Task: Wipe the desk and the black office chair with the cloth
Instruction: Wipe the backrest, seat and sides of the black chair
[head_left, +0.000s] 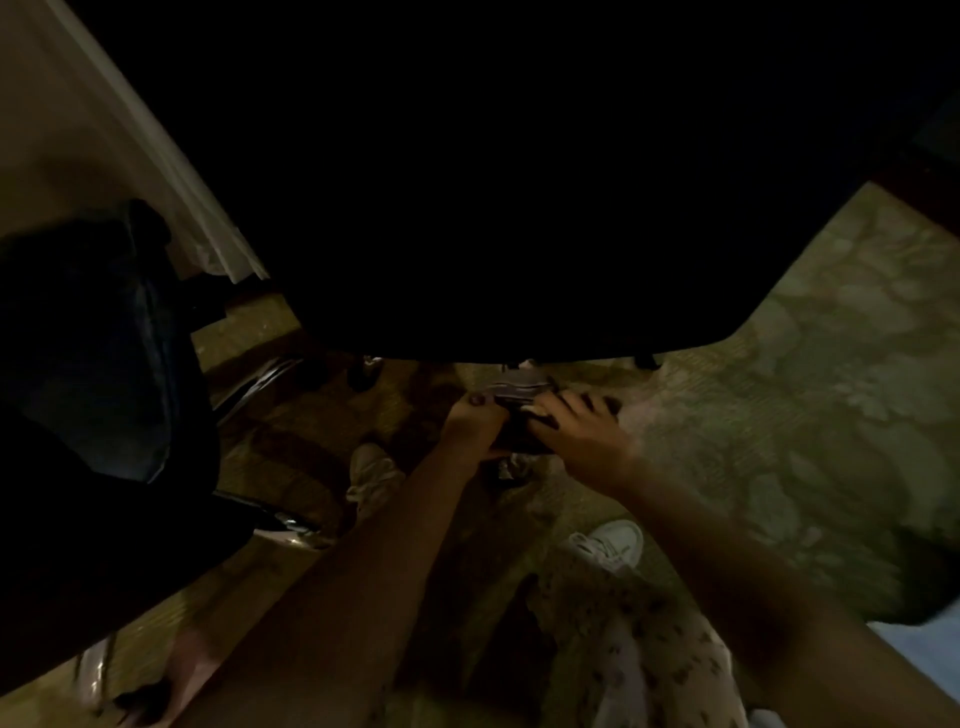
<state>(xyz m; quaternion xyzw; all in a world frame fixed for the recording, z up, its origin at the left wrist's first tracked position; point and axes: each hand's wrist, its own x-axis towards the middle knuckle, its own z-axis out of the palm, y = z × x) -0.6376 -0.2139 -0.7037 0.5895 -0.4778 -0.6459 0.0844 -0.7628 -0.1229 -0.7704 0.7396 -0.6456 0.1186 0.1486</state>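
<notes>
The cloth is held just below the near edge of the chair, bunched between both hands. The left hand pinches one end with the thumb on top, and the right hand grips the other end, fingers curled over it. It looks soft and light, a limp folded rag that would sag wherever it isn't held, so for wiping I'd press it flat under the palm rather than dangle it by a corner. The chair is one big black mass in this dim room. Its seams, arms and any dust on it can't be made out, and only what seem to be castors peep out under its edge. Left of the chair stands a dark shape with a chrome glint, too murky to name. Below the chair lie patterned carpet and the person's pale shoes.
</notes>
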